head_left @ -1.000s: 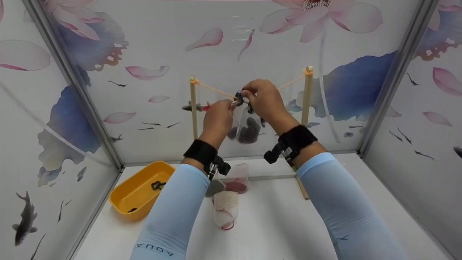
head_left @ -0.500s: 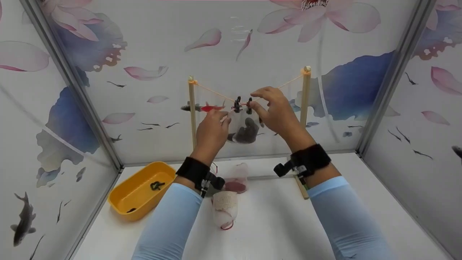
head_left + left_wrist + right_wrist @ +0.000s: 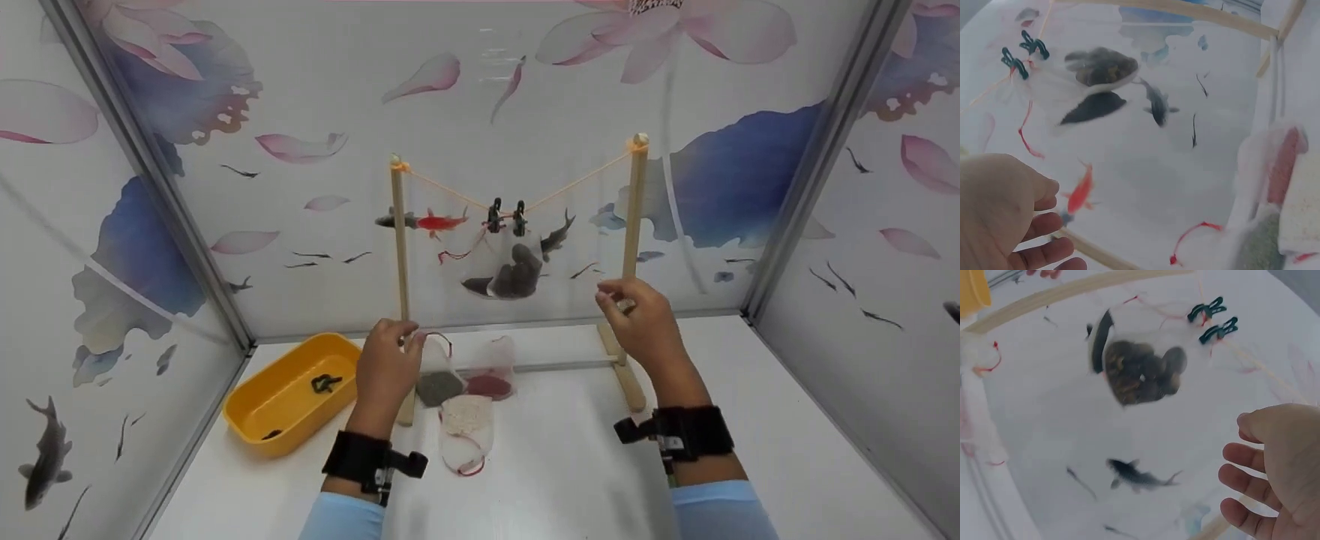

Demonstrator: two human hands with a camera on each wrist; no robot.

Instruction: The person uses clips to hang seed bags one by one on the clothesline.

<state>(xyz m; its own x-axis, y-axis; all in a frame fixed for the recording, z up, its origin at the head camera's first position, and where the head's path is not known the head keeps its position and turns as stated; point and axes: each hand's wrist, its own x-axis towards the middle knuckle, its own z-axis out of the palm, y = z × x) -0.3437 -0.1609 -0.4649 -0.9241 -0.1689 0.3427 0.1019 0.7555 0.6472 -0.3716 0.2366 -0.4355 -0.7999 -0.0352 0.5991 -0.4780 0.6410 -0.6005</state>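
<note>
A sheer drawstring bag of dark, rounded, stone-like pieces hangs from a sagging orange string. Two dark green clothespins clamp its top to the string, and a red drawcord dangles at its left. My left hand is below the bag, by the left wooden post, fingers loosely bent and holding nothing. Beside the right post my right hand also holds nothing, its fingers relaxed. Both wrist views show the hands apart from the bag and the clothespins.
Three more sheer bags lie on the white table: one with greenish contents, one red, one cream. A yellow basin at left contains dark clips. A low crossbar joins the posts. Printed panels enclose the table.
Both hands have let go at the string and come down and apart toward the table. The bag stays hanging from the two clothespins, its red drawcord now free.
</note>
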